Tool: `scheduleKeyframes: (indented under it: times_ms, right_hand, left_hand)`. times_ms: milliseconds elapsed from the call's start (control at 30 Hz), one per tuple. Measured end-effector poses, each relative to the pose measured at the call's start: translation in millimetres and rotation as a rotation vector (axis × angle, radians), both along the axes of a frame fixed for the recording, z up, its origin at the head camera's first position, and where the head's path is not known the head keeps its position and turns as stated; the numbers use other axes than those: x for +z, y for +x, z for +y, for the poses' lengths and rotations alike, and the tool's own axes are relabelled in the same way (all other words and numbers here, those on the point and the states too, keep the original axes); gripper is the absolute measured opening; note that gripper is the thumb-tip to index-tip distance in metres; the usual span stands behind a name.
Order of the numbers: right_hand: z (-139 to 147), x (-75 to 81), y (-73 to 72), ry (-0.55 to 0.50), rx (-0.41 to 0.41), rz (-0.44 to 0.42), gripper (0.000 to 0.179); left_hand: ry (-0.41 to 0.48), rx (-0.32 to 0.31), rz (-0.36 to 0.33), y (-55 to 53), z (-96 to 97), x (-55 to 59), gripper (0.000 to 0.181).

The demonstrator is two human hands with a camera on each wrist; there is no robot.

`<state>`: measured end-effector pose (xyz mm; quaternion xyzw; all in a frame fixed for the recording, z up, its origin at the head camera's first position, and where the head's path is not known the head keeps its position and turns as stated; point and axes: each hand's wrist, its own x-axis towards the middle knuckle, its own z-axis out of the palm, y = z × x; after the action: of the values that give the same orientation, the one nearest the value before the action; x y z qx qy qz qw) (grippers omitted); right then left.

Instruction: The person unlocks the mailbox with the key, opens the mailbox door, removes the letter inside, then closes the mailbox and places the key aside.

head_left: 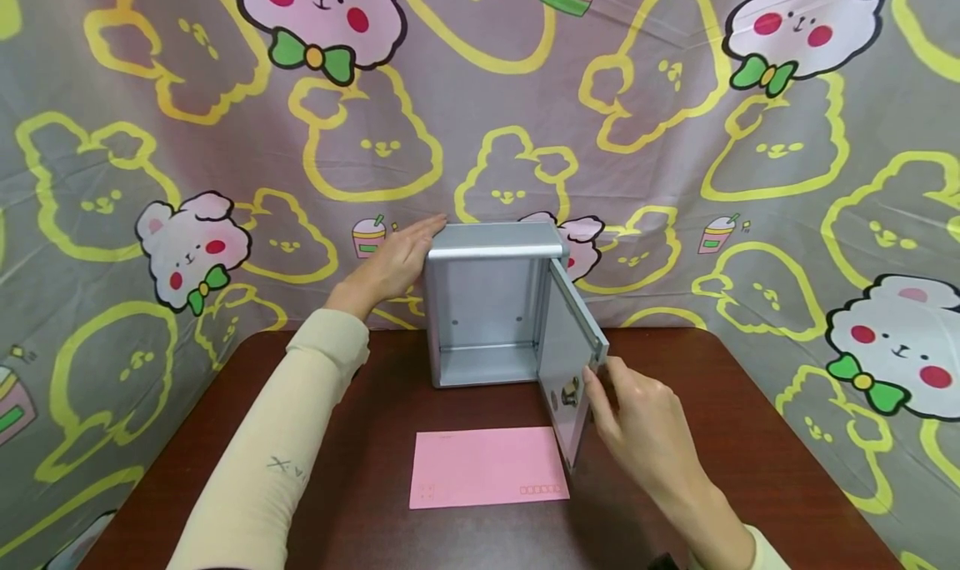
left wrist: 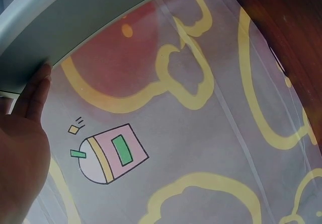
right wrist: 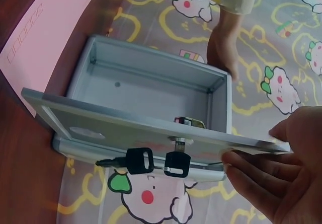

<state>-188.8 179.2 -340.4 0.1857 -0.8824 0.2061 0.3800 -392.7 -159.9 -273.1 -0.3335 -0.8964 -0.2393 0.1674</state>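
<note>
A silver metal lockable box (head_left: 491, 316) stands upright on the table, its hinged door (head_left: 573, 345) swung out toward the right front. My left hand (head_left: 397, 262) rests on the box's upper left corner, fingers fairly straight. With the thumb and fingers of my right hand (head_left: 645, 412) I pinch the door's free edge. In the right wrist view a key (right wrist: 177, 163) sits in the door's lock, and a second black-headed key (right wrist: 138, 161) hangs beside it. Inside, the box shows bare walls. A pink envelope (head_left: 487, 468) lies flat in front of the box.
The dark red-brown table (head_left: 360, 470) carries the box and envelope. Close behind it hangs a grey cloth (head_left: 510, 95) printed with yellow outlines and white cartoon animals, which also runs along both sides.
</note>
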Motion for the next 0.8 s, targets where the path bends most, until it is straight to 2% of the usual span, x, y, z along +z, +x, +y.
scheduleKeyframes:
  times_ms: [167,433,567,800]
  right_hand:
    - [6,4.4,1.8,-0.053,0.021,0.032,0.009]
    - [25,13.6,0.3,-0.124,0.048,0.066,0.016]
    - [36,12.5,-4.0,-0.15,0.08,0.032,0.018]
    - [45,1.7,-14.0,-0.158,0.136,-0.097,0.02]
  left_hand:
    - [0.004,0.006,-0.009,-1.4,-0.5,-1.2,0.058]
    - [0.002,0.011,-0.002,-3.0,-0.4,-2.0,0.057]
    - [-0.005,0.009,-0.001,-2.7,0.2,-2.1,0.057]
    - [0.0,0.013,0.008,-1.4,-0.4,-1.1,0.056]
